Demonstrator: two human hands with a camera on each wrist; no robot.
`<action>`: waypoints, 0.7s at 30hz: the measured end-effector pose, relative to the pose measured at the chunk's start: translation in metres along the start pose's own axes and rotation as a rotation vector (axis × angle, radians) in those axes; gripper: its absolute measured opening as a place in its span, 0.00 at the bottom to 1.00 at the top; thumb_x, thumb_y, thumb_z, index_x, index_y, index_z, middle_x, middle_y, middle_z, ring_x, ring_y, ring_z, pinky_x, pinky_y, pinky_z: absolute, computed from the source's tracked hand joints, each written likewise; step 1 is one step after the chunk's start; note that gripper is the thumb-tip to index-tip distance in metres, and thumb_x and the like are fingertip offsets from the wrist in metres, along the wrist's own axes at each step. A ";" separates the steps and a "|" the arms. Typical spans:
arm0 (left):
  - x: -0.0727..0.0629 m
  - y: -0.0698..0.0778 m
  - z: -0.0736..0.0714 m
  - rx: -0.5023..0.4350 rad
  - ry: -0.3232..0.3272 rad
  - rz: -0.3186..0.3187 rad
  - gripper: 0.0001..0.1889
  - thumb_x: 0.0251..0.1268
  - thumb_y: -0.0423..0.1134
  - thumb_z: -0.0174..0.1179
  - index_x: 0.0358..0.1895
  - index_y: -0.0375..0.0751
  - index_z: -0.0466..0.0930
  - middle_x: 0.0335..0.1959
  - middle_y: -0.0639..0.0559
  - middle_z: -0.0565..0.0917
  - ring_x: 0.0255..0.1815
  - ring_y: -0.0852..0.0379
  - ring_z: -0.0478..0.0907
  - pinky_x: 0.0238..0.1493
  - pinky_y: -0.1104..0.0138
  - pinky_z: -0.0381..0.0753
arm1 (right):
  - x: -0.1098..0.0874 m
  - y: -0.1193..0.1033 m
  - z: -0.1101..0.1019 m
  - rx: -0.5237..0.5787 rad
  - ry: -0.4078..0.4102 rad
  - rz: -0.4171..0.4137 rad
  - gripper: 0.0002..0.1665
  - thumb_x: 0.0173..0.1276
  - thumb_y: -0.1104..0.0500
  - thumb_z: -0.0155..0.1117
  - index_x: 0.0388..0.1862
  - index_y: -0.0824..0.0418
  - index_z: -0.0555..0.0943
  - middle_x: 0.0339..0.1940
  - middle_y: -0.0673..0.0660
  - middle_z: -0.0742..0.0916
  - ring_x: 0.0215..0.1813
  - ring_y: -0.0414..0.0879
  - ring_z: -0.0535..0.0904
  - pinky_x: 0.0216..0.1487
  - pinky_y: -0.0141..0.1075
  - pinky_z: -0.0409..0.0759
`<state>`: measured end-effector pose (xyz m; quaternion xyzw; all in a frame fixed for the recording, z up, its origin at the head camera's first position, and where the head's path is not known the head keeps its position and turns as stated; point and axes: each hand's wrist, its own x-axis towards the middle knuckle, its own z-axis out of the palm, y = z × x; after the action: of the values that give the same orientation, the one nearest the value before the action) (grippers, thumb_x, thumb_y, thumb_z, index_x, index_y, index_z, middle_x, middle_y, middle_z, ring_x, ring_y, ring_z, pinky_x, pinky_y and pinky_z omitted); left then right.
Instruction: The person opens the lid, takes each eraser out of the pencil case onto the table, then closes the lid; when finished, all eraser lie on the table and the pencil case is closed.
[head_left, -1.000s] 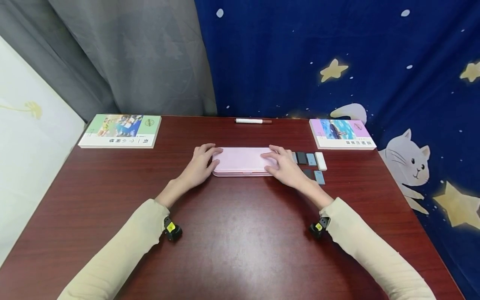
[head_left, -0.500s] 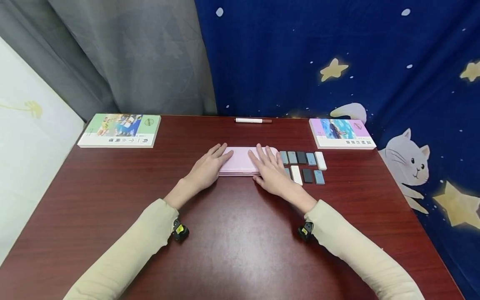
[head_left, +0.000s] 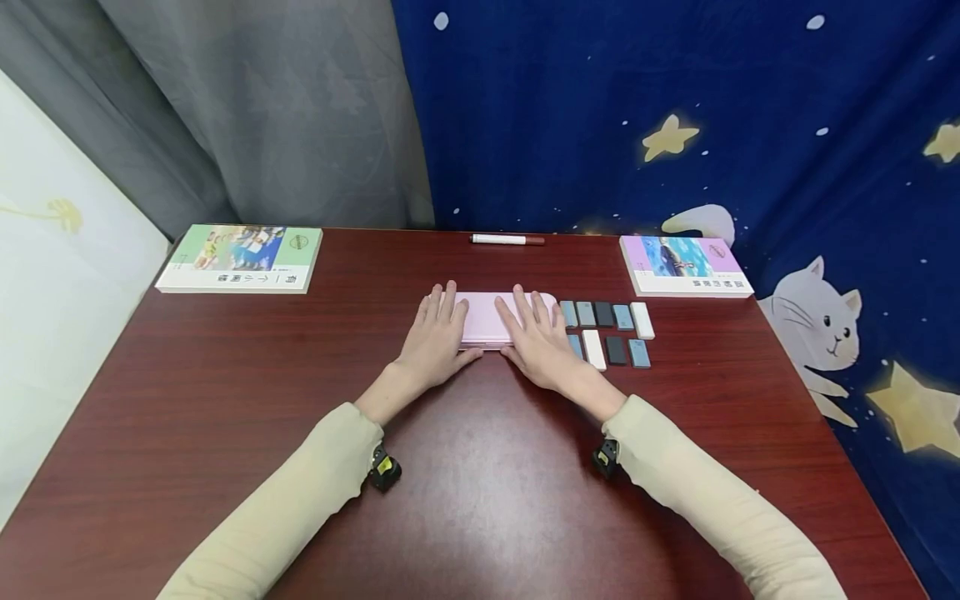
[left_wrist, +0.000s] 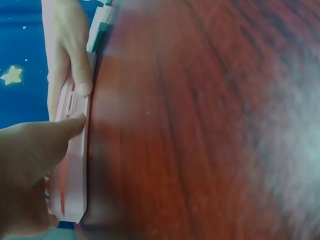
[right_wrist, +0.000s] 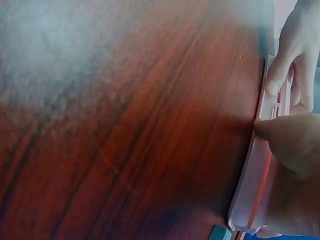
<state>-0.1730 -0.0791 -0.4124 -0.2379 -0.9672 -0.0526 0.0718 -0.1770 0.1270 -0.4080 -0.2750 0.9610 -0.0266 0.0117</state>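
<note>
A closed pink pencil case (head_left: 483,315) lies lengthwise on the table, its front latch visible in both wrist views. My left hand (head_left: 437,337) rests over its left part, fingers straight and pointing away from me. Over the right part, my right hand (head_left: 540,342) lies with its fingers spread on the lid. Both thumbs reach along the front side; in the left wrist view, the left thumb (left_wrist: 75,126) touches the case's front near the latch. The right thumb (right_wrist: 262,129) does likewise in the right wrist view. The hands cover both ends of the lid.
Several small flat blocks, blue, dark and white (head_left: 593,349), stand in two rows just right of the case. A green-covered book (head_left: 240,258) lies at the back left, a purple-and-blue one (head_left: 684,267) at the back right. A marker (head_left: 506,240) lies along the far edge.
My hands have gone from bent fingers at the case's ends to straight fingers over the lid. Both moved inward, the left one furthest, and more blocks show beside the right hand.
</note>
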 end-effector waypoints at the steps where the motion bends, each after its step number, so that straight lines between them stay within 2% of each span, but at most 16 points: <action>1: 0.001 0.001 0.001 0.018 -0.013 -0.011 0.42 0.63 0.60 0.59 0.66 0.27 0.62 0.72 0.26 0.52 0.72 0.32 0.49 0.72 0.46 0.50 | 0.000 -0.001 0.000 0.001 -0.007 0.007 0.42 0.75 0.48 0.53 0.79 0.57 0.47 0.78 0.68 0.47 0.75 0.66 0.44 0.67 0.68 0.46; 5: 0.002 0.004 0.004 0.054 -0.026 -0.036 0.42 0.63 0.59 0.59 0.70 0.31 0.59 0.73 0.28 0.50 0.73 0.33 0.48 0.72 0.46 0.50 | 0.002 -0.003 0.001 0.001 -0.027 0.036 0.43 0.75 0.46 0.52 0.79 0.56 0.46 0.78 0.67 0.44 0.76 0.65 0.41 0.66 0.70 0.43; 11: 0.000 0.005 0.007 0.056 0.020 -0.016 0.42 0.63 0.58 0.61 0.75 0.43 0.56 0.74 0.31 0.52 0.73 0.33 0.49 0.70 0.43 0.51 | 0.003 -0.004 0.001 -0.013 -0.064 0.059 0.44 0.76 0.44 0.49 0.80 0.54 0.42 0.78 0.65 0.41 0.76 0.65 0.38 0.64 0.72 0.43; 16: 0.001 0.007 0.007 0.062 0.044 -0.008 0.41 0.62 0.58 0.60 0.75 0.46 0.58 0.74 0.33 0.53 0.73 0.33 0.50 0.69 0.41 0.53 | 0.002 -0.005 0.000 -0.011 -0.060 0.069 0.44 0.75 0.44 0.50 0.80 0.53 0.42 0.78 0.64 0.42 0.76 0.65 0.38 0.63 0.74 0.44; 21: 0.001 0.007 0.009 0.051 0.041 -0.018 0.40 0.63 0.57 0.59 0.75 0.47 0.58 0.74 0.34 0.54 0.73 0.34 0.50 0.69 0.40 0.52 | 0.004 -0.005 0.002 -0.008 -0.046 0.059 0.43 0.75 0.46 0.51 0.80 0.54 0.44 0.78 0.64 0.43 0.76 0.65 0.38 0.62 0.74 0.47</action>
<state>-0.1715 -0.0716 -0.4203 -0.2260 -0.9687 -0.0332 0.0971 -0.1774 0.1208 -0.4099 -0.2472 0.9683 -0.0159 0.0336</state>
